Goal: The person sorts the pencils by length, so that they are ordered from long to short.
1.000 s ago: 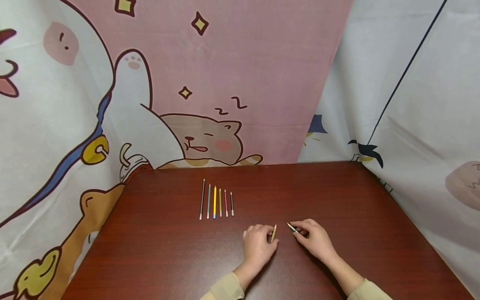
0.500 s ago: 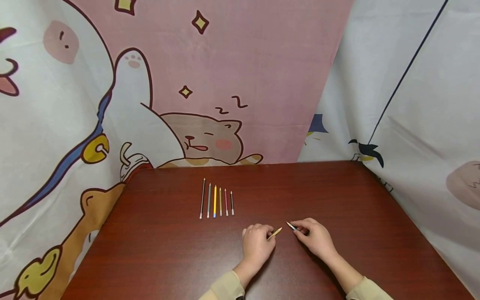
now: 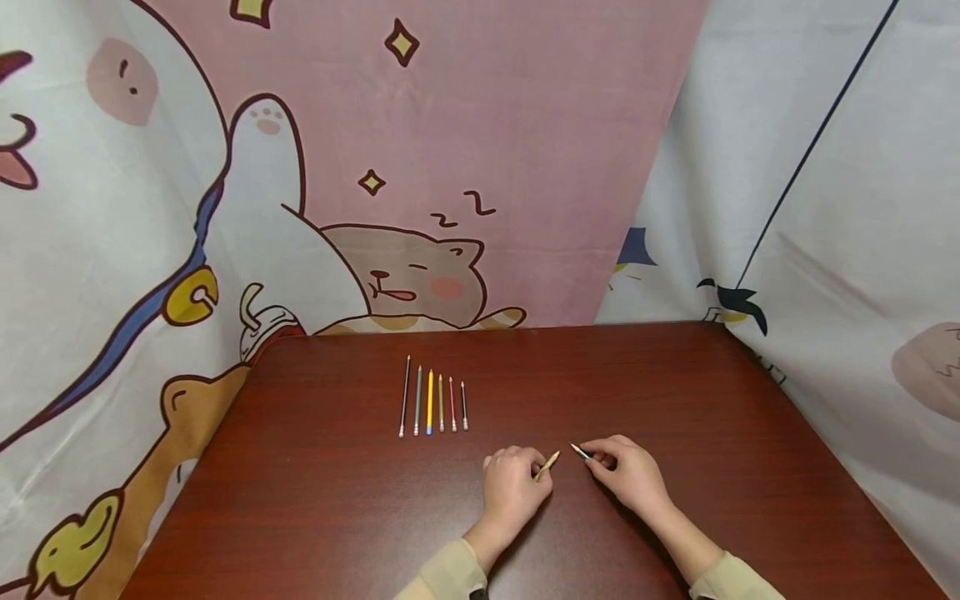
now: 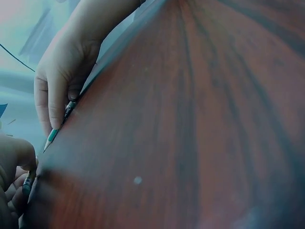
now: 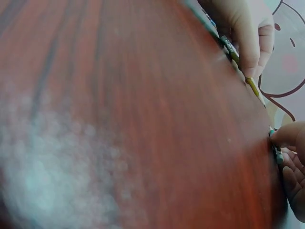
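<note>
My left hand (image 3: 513, 487) pinches a short yellow-green pencil (image 3: 551, 461) between thumb and fingers, its sharpened tip pointing up and to the right. Facing it, my right hand (image 3: 628, 477) pinches a short green and dark pencil (image 3: 579, 451) whose tip points up-left. The two tips are close but apart, low over the table (image 3: 360, 517). In the left wrist view, the right hand's pencil (image 4: 52, 135) shows a green end near its bare wood point. In the right wrist view, the left hand's pencil (image 5: 253, 86) slants down at the table's edge.
Beyond my left hand, several pencils lie side by side in a row, from a long black pencil (image 3: 405, 396) at left to a short black pencil (image 3: 464, 407) at right; a yellow pencil (image 3: 430, 402) is among them. A printed cloth (image 3: 540, 167) hangs behind the table.
The left hand's pencil has turned from nearly upright to slanting rightward, then slightly back. The right hand's pencil tip has shifted a little left. The row of pencils stays put.
</note>
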`<state>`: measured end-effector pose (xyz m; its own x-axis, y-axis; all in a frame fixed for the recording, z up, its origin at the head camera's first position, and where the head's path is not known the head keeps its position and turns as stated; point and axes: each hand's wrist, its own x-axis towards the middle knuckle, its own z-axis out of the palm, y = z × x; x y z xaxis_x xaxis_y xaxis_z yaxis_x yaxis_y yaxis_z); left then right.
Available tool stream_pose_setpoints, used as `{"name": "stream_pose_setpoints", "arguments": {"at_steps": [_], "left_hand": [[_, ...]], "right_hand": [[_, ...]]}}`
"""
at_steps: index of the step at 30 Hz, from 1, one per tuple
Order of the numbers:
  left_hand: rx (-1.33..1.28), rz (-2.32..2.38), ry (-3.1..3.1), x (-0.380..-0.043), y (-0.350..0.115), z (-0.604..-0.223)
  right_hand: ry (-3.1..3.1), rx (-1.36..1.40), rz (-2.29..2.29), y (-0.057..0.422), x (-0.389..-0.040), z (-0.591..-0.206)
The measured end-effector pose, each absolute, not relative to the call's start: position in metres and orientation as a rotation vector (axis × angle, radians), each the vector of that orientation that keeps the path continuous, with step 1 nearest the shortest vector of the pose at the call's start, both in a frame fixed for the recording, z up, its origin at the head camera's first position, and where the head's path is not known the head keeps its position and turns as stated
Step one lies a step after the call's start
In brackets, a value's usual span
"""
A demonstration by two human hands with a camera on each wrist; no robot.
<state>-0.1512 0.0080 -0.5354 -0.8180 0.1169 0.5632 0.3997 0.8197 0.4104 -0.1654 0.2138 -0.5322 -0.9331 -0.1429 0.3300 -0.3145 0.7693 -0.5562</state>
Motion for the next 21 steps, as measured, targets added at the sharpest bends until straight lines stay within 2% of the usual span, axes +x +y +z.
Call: {"name": "stream_pose_setpoints", "arguments": {"at_steps": [21], "left_hand": [[-0.248, -1.056, -2.238, -0.166, -0.002, -0.531]], "right_hand": [[-2.689, 0.358, 0.781, 0.207, -0.162, -0.53]]}}
